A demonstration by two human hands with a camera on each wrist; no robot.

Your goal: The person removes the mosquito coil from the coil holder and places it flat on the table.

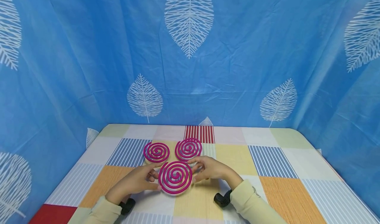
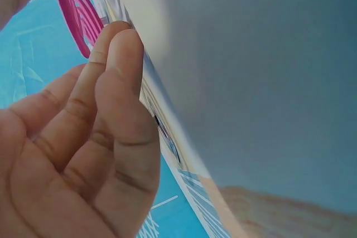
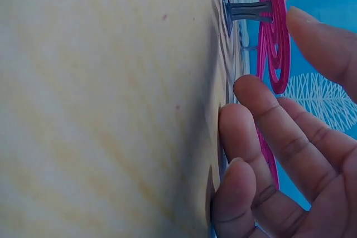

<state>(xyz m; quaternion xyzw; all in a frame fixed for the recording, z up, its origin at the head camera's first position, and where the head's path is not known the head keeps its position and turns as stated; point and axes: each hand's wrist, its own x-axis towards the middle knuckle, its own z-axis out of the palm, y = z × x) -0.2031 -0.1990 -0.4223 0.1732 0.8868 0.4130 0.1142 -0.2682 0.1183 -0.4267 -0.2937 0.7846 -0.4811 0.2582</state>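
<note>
Finding three pink spiral coils grouped on the bench (image 1: 237, 154): front coil (image 1: 176, 175) sitting nearest the person, between both hands, with back left coil (image 1: 156, 153) and back right coil (image 1: 189, 148) sitting just beyond, side by side and apart. Noting one coil standing raised off the surface in the right wrist view, with a grey prong (image 3: 251, 10) reaching it from below.

Recording left hand (image 1: 138, 180) flanking front coil on the left, forefinger reaching toward the upper rim, thumb toward the lower rim. Recording right hand (image 1: 209, 169) flanking the same coil on the right, forefinger near the upper rim and close to back right coil, thumb lower down. Rating fingers of both hands as loosely bent and spread, framing the rim without wrapping round it; being unable to confirm contact at each fingertip.

Listing also pale sleeves (image 1: 252, 197) covering both forearms, with a left black unit (image 1: 127, 207) and a right black unit (image 1: 222, 200) sitting at the wrists. Observing a patchwork of stripes and plain squares covering the bench, and a blue curtain (image 1: 237, 69) with white leaf print (image 1: 189, 19) hanging behind and at both sides
</note>
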